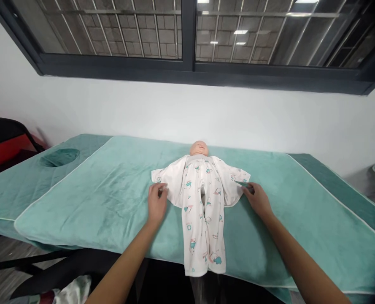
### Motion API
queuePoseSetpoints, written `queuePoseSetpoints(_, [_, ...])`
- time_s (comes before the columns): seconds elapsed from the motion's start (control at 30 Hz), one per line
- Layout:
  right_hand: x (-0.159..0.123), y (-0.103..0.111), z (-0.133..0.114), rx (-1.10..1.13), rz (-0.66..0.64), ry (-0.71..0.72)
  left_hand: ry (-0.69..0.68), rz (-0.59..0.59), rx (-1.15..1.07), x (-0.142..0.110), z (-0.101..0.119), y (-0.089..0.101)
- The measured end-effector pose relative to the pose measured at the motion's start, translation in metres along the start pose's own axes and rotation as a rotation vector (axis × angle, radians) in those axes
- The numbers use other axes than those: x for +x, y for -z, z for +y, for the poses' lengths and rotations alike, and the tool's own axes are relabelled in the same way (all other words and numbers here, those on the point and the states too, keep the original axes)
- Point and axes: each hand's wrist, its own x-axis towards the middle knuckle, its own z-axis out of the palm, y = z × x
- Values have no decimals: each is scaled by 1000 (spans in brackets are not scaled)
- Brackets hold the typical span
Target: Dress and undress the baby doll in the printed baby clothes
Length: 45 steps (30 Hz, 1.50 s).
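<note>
A baby doll (199, 147) lies on its back, its head toward the wall and its body hidden under clothes. A white baby shirt (174, 181) is spread out, its printed sleeves reaching to both sides. Over the shirt's middle lie printed baby pants (192, 219), legs toward me, the cuffs at the bed's near edge. My left hand (157, 203) is closed, thumb and finger pinching the shirt's left edge below the sleeve. On the other side my right hand (258, 199) pinches the shirt's right edge the same way.
A green padded bed (111, 198) with a face hole (60, 157) at its left end stands against the white wall (136, 109). Above is a dark-framed window (187, 65). A black and red chair (8, 145) is at far left. Patterned cloth (75, 291) lies low at left.
</note>
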Motion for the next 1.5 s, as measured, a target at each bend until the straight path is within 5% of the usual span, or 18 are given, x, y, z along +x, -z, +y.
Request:
queuePoseSetpoints(0.2, [25,-10,-15,47,-203,-59,14,99,352,0,4,-18])
queuePoseSetpoints(0.37, [32,-12,-55,955,-288,-146,-3,76,476,-4,5,-21])
queuePoseSetpoints(0.43, [35,-11,-84,1146,-309,-115,-6,59,503,-4,6,-21])
queuePoseSetpoints(0.5, [37,-8,-117,1114,-335,20,8,70,509,-5,8,-22])
queuePoseSetpoints(0.6, [38,1,-159,800,-526,419,33,96,516,-6,12,-22])
queuePoseSetpoints(0.67, [40,7,-171,659,-743,628,57,125,537,-7,16,-23])
queuePoseSetpoints(0.73, [44,7,-169,741,-861,649,95,161,537,-8,18,-23])
queuePoseSetpoints(0.8, [48,-3,-156,995,-750,506,136,181,483,-9,19,-23])
queuePoseSetpoints(0.87, [51,-21,-138,1196,-479,283,164,182,415,-9,18,-21])
queuePoseSetpoints(0.93, [51,-40,-122,1217,-307,105,176,170,358,-8,16,-20])
queuePoseSetpoints(1.13, [49,-64,-104,1157,-276,31,242,160,103,5,17,-20])
queuePoseSetpoints(1.3, [52,-63,-106,1187,-274,24,200,88,-245,30,70,-22])
queuePoseSetpoints(1.4, [53,-62,-105,1182,-282,22,45,-103,-385,27,111,-26])
queuePoseSetpoints(1.5, [55,-62,-105,1172,-295,17,-191,-556,-270,11,133,-29])
